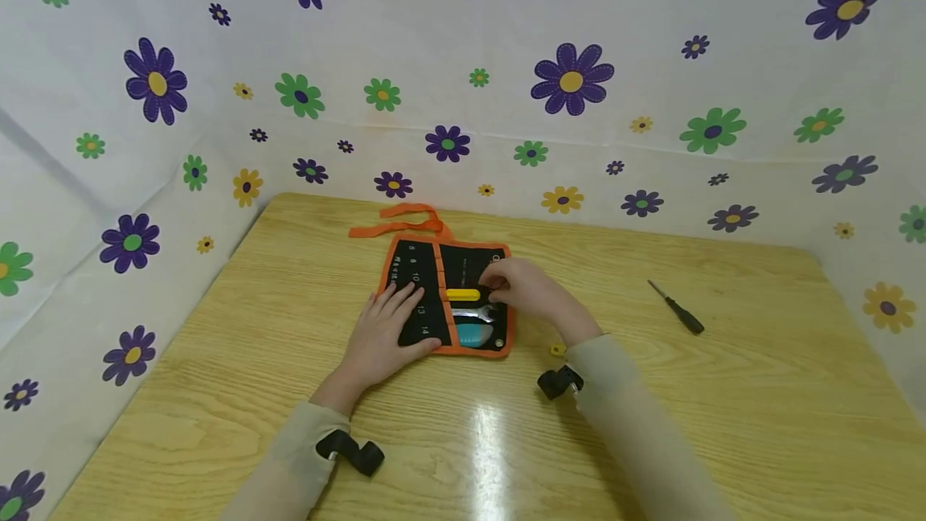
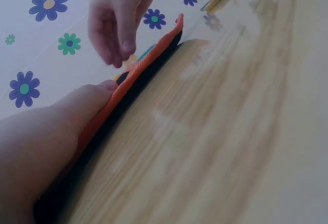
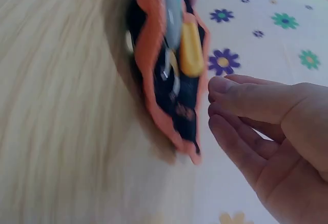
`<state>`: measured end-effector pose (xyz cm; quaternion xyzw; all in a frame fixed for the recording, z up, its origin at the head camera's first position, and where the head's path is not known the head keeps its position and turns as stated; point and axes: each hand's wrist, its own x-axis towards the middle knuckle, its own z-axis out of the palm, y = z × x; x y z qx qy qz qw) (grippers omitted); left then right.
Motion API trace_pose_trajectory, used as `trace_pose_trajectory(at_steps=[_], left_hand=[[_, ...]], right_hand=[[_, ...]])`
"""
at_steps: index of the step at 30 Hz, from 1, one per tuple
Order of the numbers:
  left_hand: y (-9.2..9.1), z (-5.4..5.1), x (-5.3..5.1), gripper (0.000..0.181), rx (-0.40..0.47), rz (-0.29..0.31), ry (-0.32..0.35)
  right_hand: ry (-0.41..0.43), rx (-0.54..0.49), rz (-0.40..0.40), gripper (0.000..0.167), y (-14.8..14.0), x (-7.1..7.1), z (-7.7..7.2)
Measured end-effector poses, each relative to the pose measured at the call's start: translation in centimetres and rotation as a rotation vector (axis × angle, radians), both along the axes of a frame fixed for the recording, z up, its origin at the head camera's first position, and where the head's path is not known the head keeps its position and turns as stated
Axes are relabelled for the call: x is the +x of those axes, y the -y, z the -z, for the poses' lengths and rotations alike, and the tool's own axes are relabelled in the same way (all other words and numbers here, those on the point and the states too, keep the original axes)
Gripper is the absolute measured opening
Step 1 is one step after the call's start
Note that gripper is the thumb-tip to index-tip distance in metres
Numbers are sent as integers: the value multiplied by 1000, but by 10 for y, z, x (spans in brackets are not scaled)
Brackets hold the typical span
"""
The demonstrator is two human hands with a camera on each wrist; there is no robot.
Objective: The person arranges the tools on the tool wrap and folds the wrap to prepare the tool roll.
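A black tool pouch with orange edging [image 1: 427, 264] lies unfolded on the table, its pockets marked with numbers. My left hand [image 1: 387, 328] rests flat on its left part, fingers spread, thumb along the near edge. Out of the pockets stick a yellow handle [image 1: 463, 294], an open-end wrench [image 1: 473, 313] and a teal-and-grey tool [image 1: 473, 334]. Over the pouch's right side hovers my right hand [image 1: 517, 288], beside the yellow handle. In the right wrist view, that hand [image 3: 271, 126] has loosely bent fingers with nothing between them, apart from the yellow handle [image 3: 191, 49].
A screwdriver with a dark handle [image 1: 683, 317] lies on the table [image 1: 760, 408] to the right. A small yellow piece [image 1: 557, 350] shows beside my right wrist, mostly hidden. Orange ties [image 1: 398, 219] trail behind the pouch, near a flower-patterned sheet [image 1: 506, 38].
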<state>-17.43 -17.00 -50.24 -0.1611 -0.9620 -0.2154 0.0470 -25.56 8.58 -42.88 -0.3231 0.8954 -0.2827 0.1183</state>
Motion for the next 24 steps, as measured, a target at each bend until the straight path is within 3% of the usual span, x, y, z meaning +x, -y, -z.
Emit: trace_pose_trajectory(at_steps=[6,10,24], left_hand=[[0,-4,1,89,-5,-3,7],[0,-4,1,89,-7,-5,12],[0,0,-1,89,-8,-7,6]], right_hand=[[-49,-57,35,22,-34,13,-10],[-66,-41,94,23,-58,21,-18],[-111,-8,299,32,-152,43,-22]])
